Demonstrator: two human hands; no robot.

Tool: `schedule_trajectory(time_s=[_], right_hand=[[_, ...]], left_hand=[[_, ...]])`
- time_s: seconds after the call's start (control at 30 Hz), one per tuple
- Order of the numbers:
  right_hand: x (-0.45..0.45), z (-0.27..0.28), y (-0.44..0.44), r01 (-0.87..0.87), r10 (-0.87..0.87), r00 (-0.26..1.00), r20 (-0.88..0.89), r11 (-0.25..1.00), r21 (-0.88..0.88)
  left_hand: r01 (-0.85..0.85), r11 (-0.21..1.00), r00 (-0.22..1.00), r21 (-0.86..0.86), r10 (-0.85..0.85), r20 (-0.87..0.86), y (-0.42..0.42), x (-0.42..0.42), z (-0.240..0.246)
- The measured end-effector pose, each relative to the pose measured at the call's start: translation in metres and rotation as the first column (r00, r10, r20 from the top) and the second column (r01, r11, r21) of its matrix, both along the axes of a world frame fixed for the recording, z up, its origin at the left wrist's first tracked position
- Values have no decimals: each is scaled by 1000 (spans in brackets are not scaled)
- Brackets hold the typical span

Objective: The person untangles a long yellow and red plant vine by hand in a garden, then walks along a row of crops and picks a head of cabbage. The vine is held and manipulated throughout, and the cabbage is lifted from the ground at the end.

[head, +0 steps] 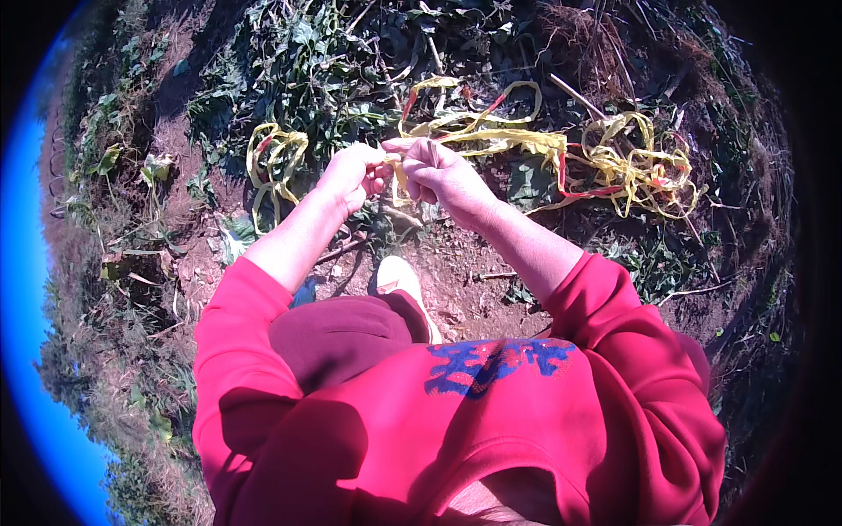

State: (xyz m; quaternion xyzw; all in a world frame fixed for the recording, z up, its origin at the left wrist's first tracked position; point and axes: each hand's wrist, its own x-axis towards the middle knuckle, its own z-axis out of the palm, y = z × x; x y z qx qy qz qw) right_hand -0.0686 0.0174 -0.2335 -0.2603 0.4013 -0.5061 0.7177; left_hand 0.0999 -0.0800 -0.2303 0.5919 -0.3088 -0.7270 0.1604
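My left hand (355, 174) and my right hand (437, 171) meet over the ground, both with curled fingers on a yellow fabric strip (398, 174). The fingertips almost touch, and a short length hangs between them. From my right hand, a long yellow strip with red parts (513, 138) runs right to a tangled heap of the same strip (638, 164). Another loose loop of yellow strip (281, 141) lies to the left of my left hand. The fingers partly hide the strip where it is pinched.
Cut leafy green stems (296, 72) cover the ground beyond my hands. Dry roots (592, 39) lie at the upper right, with a pale stick (575, 95) near them. My light shoe (399, 279) stands on reddish soil (473, 296). Low plants (154, 171) grow at the left.
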Motion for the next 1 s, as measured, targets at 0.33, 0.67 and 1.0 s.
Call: schedule_trajectory(time_s=[0.33, 0.67, 1.0], right_hand=[[-119, -69, 49, -190, 416, 407, -813, 909, 370], [-77, -10, -34, -122, 124, 755, -644, 991, 48], [-35, 32, -23, -209, 219, 921, -323, 976, 67]], left_hand=[[-551, 757, 834, -352, 518, -189, -82, 116, 72], [-28, 982, 992, -188, 4, -124, -26, 13, 54], [-32, 998, 969, -57, 17, -247, -2, -21, 63]])
